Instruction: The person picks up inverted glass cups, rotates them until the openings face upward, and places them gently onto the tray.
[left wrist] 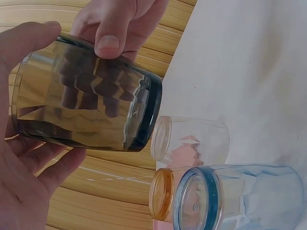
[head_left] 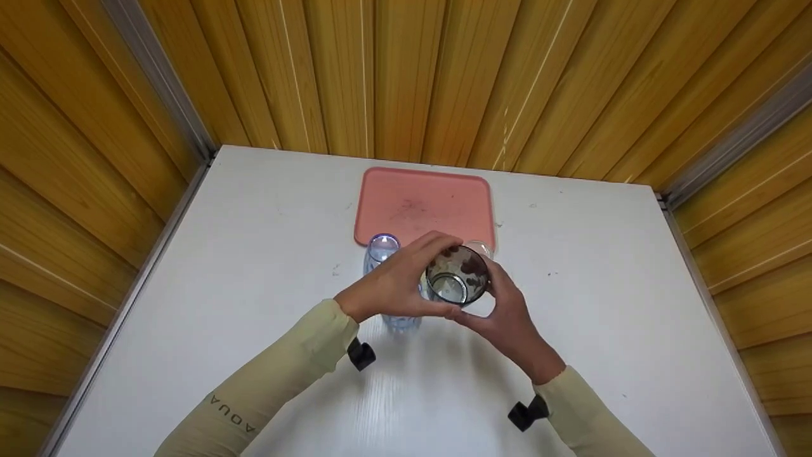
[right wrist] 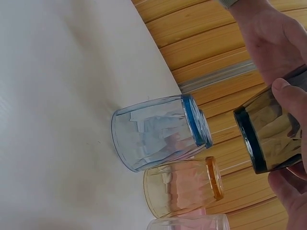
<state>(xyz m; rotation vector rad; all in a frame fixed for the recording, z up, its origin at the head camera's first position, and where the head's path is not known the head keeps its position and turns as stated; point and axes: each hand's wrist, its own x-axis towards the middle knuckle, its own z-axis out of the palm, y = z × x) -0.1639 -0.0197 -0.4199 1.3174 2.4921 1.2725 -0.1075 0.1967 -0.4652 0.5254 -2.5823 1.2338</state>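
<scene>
Tumbler, smoky, held on the near side of the pink tray;
we see left hand and right hand gripping it; we judge loosened fingers could drop it, or a sideways swing topple a blue glass.

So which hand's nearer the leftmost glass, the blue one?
Left. The left hand partly covers the blue glass in the head view; the right hand is farther right, holding the smoky glass.

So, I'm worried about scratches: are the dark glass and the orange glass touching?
Apart: the right wrist view shows wooden wall between dark glass and orange glass.
</scene>
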